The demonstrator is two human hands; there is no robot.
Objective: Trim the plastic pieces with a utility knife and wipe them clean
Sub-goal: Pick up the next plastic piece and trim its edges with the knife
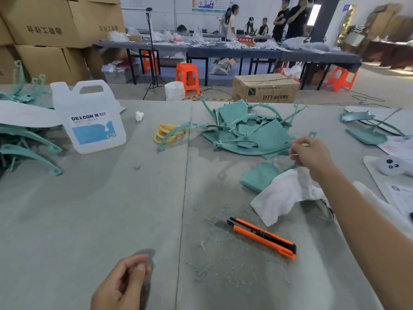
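A pile of teal plastic pieces (245, 133) lies at the far middle of the grey table (89, 220). My right hand (312, 156) reaches to the pile's right edge, and its curled fingers pinch the rim of a teal piece there. Nearer, a single teal piece (257, 177) lies partly under a crumpled white cloth (283, 195). The orange utility knife (263, 237) lies loose on the table in front of the cloth, among teal shavings (210, 260). My left hand (120, 285) hovers at the near edge with loosely curled fingers and holds nothing.
A white jug of cleaning liquid (89, 117) stands at the left. More teal pieces (29, 148) are stacked far left and others (366, 128) far right. Yellow plastic parts (165, 134) lie beside the pile. Papers and a white plush toy (393, 166) sit at the right edge.
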